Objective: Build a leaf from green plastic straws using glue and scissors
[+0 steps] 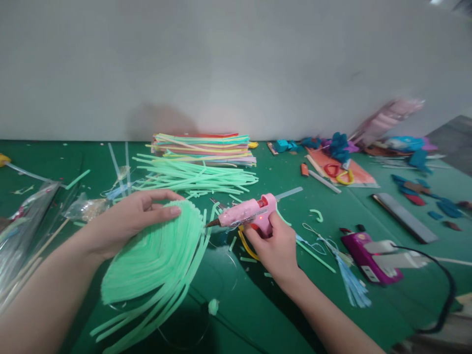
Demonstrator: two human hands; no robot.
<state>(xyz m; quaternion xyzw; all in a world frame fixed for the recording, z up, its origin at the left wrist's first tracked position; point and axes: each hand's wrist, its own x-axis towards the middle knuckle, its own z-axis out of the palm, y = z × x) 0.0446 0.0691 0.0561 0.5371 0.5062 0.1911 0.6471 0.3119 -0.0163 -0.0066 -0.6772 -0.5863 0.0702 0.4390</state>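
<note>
A green leaf-shaped piece (147, 260) made of fuzzy strips laid side by side is held up over the near worktop (265, 314), left of the middle. Several of its strips hang loose along the right edge and trail toward the near left. The left hand (145, 214) has hold of its far end, partly closed, with the thumb on the front face. At the right edge is the dark nozzle of a pink glue gun (249, 214); whether it touches the strips cannot be told. The right hand (275, 246) is curled around the gun's handle, and a translucent glue stick (290, 192) juts from the gun's back toward the right. A small green tuft (213, 307) is just right of the hanging strips.

Beyond the leaf-shaped piece lies a loose pile of green strips (199, 176), with a multicoloured bundle (202, 150) behind it, near the pale wall (236, 64). To the right of the right hand are a light blue tassel (352, 282) and a purple device (368, 260); farther back lie a grey block (404, 218) and scissors (344, 177) with red and yellow handles. Clear plastic packaging (27, 231) lies at the left.
</note>
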